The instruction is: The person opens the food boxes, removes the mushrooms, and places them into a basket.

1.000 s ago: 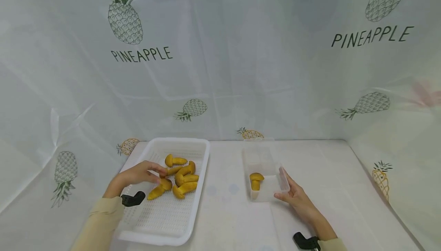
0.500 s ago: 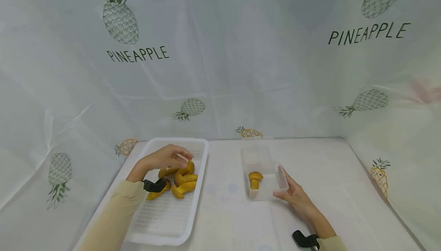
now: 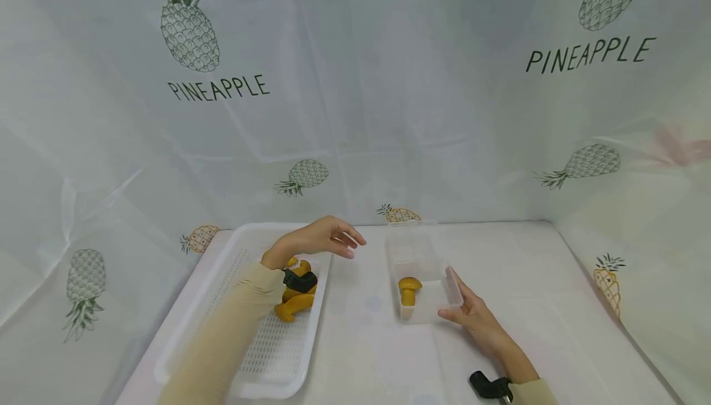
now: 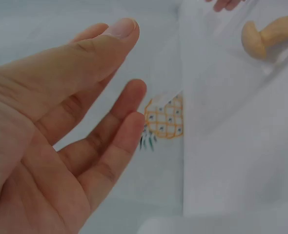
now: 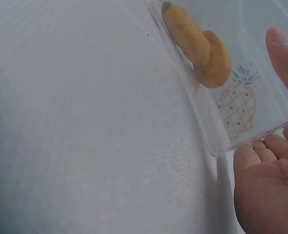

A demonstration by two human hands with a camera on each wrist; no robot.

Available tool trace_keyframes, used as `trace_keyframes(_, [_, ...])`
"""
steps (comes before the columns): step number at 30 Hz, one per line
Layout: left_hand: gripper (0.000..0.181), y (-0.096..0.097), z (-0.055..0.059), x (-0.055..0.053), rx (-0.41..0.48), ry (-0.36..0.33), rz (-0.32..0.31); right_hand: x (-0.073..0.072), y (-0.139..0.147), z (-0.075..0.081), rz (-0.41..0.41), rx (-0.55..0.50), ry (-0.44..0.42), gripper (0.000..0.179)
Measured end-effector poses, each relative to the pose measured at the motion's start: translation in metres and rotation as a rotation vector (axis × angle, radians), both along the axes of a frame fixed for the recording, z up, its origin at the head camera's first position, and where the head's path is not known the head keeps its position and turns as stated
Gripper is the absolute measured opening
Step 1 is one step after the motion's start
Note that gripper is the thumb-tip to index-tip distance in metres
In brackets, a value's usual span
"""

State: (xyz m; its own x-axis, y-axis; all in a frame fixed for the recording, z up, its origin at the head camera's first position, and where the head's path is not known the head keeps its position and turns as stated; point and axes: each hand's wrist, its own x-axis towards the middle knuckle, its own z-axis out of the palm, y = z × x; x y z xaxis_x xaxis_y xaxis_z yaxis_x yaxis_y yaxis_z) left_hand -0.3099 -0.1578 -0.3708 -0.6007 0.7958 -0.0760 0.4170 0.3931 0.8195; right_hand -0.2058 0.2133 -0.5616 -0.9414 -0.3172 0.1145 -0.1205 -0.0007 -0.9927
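Observation:
My left hand (image 3: 332,237) is in the air past the right rim of the white basket (image 3: 313,337), fingers loosely bent. In the left wrist view nothing lies between thumb and fingertips. Several yellow-brown mushrooms (image 3: 293,306) sit in the basket, partly hidden by my left wrist. To the right stands a clear plastic box (image 3: 436,297), its hinged lid (image 3: 411,246) laid back behind it. One mushroom (image 3: 408,291) stands inside, cap up, by the left wall. My right hand (image 3: 474,315) grips the box at its right side, thumb at the front corner and fingers along the side wall.
A white cloth covers the table (image 3: 372,362). Behind it hangs a pineapple-print sheet (image 3: 355,115) that meets the table's back edge and sides. Black camera mounts (image 3: 489,386) sit on both wrists.
My left hand has moved right, from over the mushrooms out past the basket's right rim, with nothing in it. My right hand stays on the box. The view has shifted slightly.

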Motion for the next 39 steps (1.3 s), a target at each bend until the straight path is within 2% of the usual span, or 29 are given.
trace_keyframes(6, [0.033, 0.04, -0.008, -0.009, 0.048, 0.008, -0.063, 0.001, 0.0, 0.002, -0.002, -0.011, -0.012, 0.096])
trace_keyframes(12, [0.035, 0.074, -0.019, -0.015, 0.057, 0.009, -0.168, 0.002, 0.001, 0.003, -0.013, -0.01, -0.013, 0.096])
trace_keyframes(19, [0.032, 0.109, -0.031, -0.014, 0.001, -0.025, -0.275, 0.002, 0.0, 0.001, -0.026, 0.009, -0.018, 0.095])
trace_keyframes(24, [0.03, 0.133, -0.036, -0.012, -0.04, -0.026, -0.337, 0.003, 0.0, 0.0, -0.028, 0.015, -0.019, 0.096])
trace_keyframes(27, [0.029, 0.143, -0.04, -0.01, -0.088, -0.022, -0.356, 0.004, 0.0, -0.001, -0.026, 0.016, -0.017, 0.096])
trace_keyframes(34, [0.035, 0.157, -0.044, -0.003, -0.279, 0.06, -0.407, 0.004, 0.002, -0.002, -0.038, 0.044, 0.0, 0.095])
trace_keyframes(39, [0.035, 0.165, -0.045, 0.001, -0.364, 0.04, -0.423, 0.002, 0.002, -0.001, -0.038, 0.046, 0.018, 0.093])
